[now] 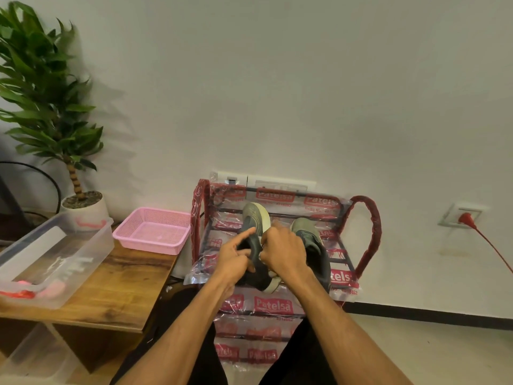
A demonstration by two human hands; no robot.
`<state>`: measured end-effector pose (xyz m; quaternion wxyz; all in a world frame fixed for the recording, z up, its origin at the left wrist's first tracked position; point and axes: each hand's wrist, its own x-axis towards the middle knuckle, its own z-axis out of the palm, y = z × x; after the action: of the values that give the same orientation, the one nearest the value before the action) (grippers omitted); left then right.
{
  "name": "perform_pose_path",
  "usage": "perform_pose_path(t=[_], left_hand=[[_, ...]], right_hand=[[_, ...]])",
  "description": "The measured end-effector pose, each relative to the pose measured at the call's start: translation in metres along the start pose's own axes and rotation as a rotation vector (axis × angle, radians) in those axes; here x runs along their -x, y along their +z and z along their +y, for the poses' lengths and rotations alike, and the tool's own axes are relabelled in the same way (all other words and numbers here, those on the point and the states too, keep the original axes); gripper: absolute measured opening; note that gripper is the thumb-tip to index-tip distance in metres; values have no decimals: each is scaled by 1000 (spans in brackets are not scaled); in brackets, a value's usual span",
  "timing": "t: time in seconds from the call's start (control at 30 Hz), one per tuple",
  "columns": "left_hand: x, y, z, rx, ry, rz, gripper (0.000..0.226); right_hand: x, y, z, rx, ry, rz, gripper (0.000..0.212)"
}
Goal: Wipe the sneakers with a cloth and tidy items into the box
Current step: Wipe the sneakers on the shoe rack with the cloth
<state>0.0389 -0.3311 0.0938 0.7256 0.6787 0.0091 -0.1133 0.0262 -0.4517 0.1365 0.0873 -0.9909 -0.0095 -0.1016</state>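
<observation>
On the rack top: the held sneaker [255,215] is tilting between both hands, its pale sole edge turning up and its toe pointing at the wall; I cannot tell whether its heel is touching the rack.
Left hand: the left hand [236,257] is grasping the dark upper of the held sneaker, the lower fingers curling round it while the index finger is lying straight along its side.
Right hand: the right hand [283,251] is clasping the same shoe from the other side, its fingers wrapping over the sole edge.
Second sneaker: the second sneaker [316,251] is resting on the rack just beside the right hand, toe to the wall.
Rack: the shoe rack [273,305], wrapped in printed plastic, is standing against the wall.
Box: the clear box [94,245] is sitting on the wooden table [130,279] at the left, well apart from the shoes.
Basket: the pink basket [147,245] is sitting at the table's far corner, between box and rack.
Plant: the potted plant [41,93] is standing behind the box.
Socket: the red plug [466,218] is sitting in a wall socket at the right, its cable trailing down.
</observation>
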Motion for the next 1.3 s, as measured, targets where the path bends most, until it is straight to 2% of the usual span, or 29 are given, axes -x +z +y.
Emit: perform_pose_path(t=[0.1, 0.17, 0.23, 0.33, 0.43, 0.53, 0.67, 0.77, 0.83, 0.93, 1.1, 1.2, 1.3], left_hand=[[5, 2, 3, 26, 2, -8, 92], [3, -1, 5, 67, -6, 13, 92], [2, -3, 10, 111, -13, 31, 91], [2, -5, 16, 160, -10, 35, 84], [-3, -10, 16, 177, -3, 31, 69], [-3, -11, 17, 252, -38, 23, 57], [-2, -9, 18, 319, -48, 31, 52], [-2, -3, 17, 298, -55, 22, 51], [1, 1, 17, 236, -56, 21, 50], [3, 2, 15, 137, -48, 33, 46], [1, -4, 16, 142, -58, 46, 44], [0, -5, 13, 159, -61, 56, 43], [2, -6, 5, 191, -47, 60, 45]], right_hand=[[-8, 0, 10, -143, 51, 11, 20], [-9, -3, 18, -352, 110, -3, 17], [-8, -11, 24, -592, 189, 54, 15], [-6, -22, 31, -804, 218, 110, 37], [-3, -26, 29, -781, 134, 14, 54], [2, -26, 23, -723, 51, -37, 59], [11, -23, 15, -490, -59, -104, 53], [17, -12, 13, -272, -73, -30, 48], [19, -5, 12, -211, -40, 10, 45], [23, 6, 13, -291, 9, -1, 42], [21, 16, 10, -526, 100, 59, 36], [19, 16, 5, -579, 184, 102, 34], [13, 16, 1, -532, 229, 110, 35]])
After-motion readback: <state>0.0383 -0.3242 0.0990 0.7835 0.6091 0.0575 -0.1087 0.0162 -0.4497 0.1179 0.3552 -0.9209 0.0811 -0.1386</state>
